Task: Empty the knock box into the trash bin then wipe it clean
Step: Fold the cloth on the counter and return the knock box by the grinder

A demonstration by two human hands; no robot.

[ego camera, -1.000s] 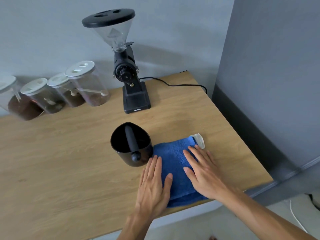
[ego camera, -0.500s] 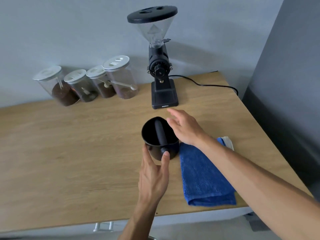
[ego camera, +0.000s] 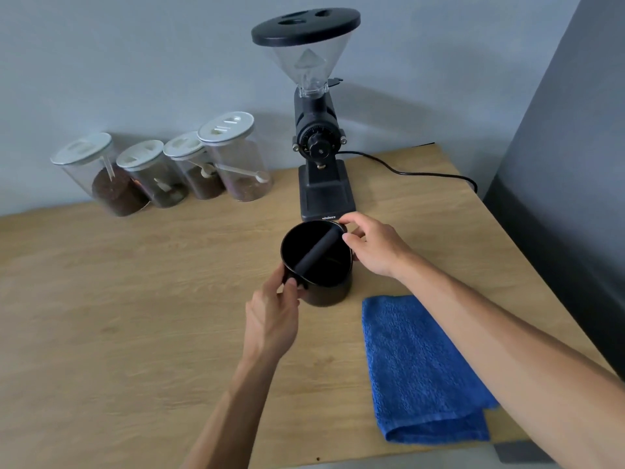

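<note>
Since the earlier frames both hands have left the blue towel (ego camera: 422, 370) and closed in on the knock box (ego camera: 318, 265), and the box has turned so its bar (ego camera: 316, 253) now runs from lower left to upper right; from the fingertips outward: my left hand (ego camera: 272, 316) pinches the near end of the bar where it meets the rim at the box's lower left, thumb and fingers narrow around it; my right hand (ego camera: 375, 247) curls over the far rim at the upper right, fingers closed lightly on the edge by the bar's other end; the box stands upright on the wooden table (ego camera: 135, 316) at centre frame, just in front of the coffee grinder (ego camera: 318, 130), with the towel lying apart at lower right; four lidded jars (ego camera: 169, 170) sit upper left; I judge the box rigid, fairly light, smooth-walled and so a little slippery; the bar may lift out, so I would carry it by the rim or wall, not the bar alone; no trash bin is in view.
</note>
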